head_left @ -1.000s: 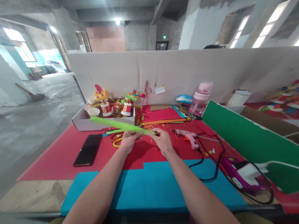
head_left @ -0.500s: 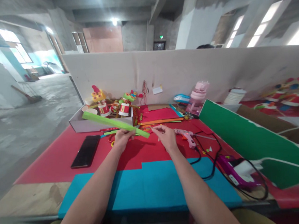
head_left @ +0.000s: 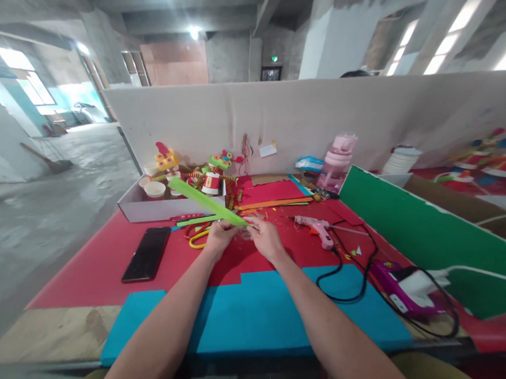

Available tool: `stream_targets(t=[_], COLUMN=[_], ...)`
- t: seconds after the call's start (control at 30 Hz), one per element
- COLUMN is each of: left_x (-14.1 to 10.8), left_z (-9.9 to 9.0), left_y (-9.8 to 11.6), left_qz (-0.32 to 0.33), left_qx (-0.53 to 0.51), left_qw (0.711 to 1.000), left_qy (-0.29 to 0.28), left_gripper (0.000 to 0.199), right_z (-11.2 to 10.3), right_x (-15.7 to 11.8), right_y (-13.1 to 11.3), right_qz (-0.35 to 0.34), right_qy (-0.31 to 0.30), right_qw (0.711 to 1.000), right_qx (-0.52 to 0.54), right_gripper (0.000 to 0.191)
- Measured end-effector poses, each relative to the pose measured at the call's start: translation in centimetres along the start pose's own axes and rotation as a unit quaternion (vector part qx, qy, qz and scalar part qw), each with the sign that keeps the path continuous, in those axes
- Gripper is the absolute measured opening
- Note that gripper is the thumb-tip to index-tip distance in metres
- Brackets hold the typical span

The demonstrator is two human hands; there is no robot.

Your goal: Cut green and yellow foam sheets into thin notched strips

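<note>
A long light-green paper strip (head_left: 204,202) slants from the upper left down to both hands above the red table covering. My left hand (head_left: 221,236) is closed on the strip near its lower end. My right hand (head_left: 262,236) pinches the strip's right end, close beside the left. Just left of my left hand lie yellow-handled scissors (head_left: 199,239). To the right of my right hand rests a pink glue gun (head_left: 319,229).
A black phone (head_left: 146,254) lies at the left. Behind it stands a white box (head_left: 163,210) with cups and paper figures. A purple power strip (head_left: 399,292) with cables sits at the right, before a green board (head_left: 430,246). Blue sheets (head_left: 253,313) cover the front edge.
My right hand has moved left and now grips the strip's end beside my left hand. The strip has swung, its far end shifting right. My left hand has moved slightly right.
</note>
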State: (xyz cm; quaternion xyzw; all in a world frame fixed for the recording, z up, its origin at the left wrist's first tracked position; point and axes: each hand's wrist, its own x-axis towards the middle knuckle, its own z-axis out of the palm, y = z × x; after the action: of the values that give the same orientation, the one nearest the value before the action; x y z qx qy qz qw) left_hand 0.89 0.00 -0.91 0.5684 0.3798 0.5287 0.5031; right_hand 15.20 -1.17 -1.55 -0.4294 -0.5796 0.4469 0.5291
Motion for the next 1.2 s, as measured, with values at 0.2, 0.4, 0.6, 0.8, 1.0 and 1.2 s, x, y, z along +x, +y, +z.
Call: stream_targets(t=[0.2, 0.4, 0.6, 0.8, 1.0, 1.2], left_x=[0.0, 0.1, 0.1, 0.1, 0.2, 0.2], left_z=[-0.2, -0.3, -0.3, -0.2, -0.5, -0.7], left_y=[0.1, -0.2, -0.3, 0.0, 0.2, 0.5], left_qz=[0.006, 0.004, -0.004, -0.007, -0.004, -0.019], left_qx=[0.013, 0.006, -0.015, -0.027, -0.046, -0.097], left_qw=[1.000, 1.000, 0.999, 0.999, 0.998, 0.995], left_qy=[0.010, 0.024, 0.035, 0.040, 0.035, 0.012], left_gripper=[0.024, 0.025, 0.029, 0.027, 0.029, 0.030], right_z=[0.0, -0.2, -0.1, -0.2, -0.3, -0.4], right_x=[-0.3, -0.7, -1.0, -0.9, -0.8, -0.8], right_y=[-0.6, -1.7, -2.5, -2.2, -2.1, -1.9], right_qz=[-0.015, -0.021, -0.016, -0.011, 0.008, 0.030], right_qy=[0.011, 0.032, 0.048, 0.043, 0.017, -0.002], right_qw=[0.999, 0.996, 0.994, 0.995, 0.999, 0.999], right_qx=[-0.047, -0.079, -0.100, -0.088, -0.036, 0.025], right_gripper=[0.025, 0.027, 0.028, 0.030, 0.038, 0.038])
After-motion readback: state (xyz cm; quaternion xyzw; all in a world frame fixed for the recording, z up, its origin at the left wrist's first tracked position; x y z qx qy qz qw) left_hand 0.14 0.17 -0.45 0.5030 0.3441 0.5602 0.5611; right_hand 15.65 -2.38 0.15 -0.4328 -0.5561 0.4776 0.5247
